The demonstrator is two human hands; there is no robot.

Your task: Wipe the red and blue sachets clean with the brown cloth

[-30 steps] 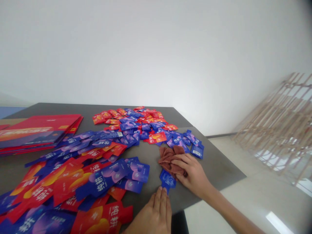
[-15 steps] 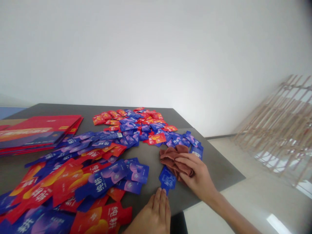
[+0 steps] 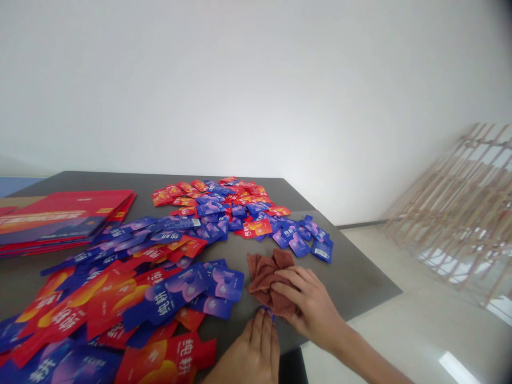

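My right hand (image 3: 314, 304) is closed on a crumpled brown cloth (image 3: 264, 276), which lies against the table over a small blue pouch. Only a sliver of that blue pouch (image 3: 273, 317) shows, between the cloth and the fingertips of my left hand (image 3: 254, 346). Those left fingers are stretched out flat and together, pressing on the pouch's near end at the table's front edge. Left of my hands spreads a heap of flat red and blue printed pouches (image 3: 168, 296), some overlapping my left hand's side of the table.
A second heap of smaller-looking red and blue packets (image 3: 216, 205) lies farther back on the dark grey table (image 3: 360, 277). Flat red printed bags (image 3: 92, 205) are stacked at the left. A white wall stands behind, and a wooden slatted rack (image 3: 460, 197) leans at the right.
My right hand has drawn the cloth toward me and slightly left, so it now covers the blue pouch that showed before. My left hand has stayed in place.
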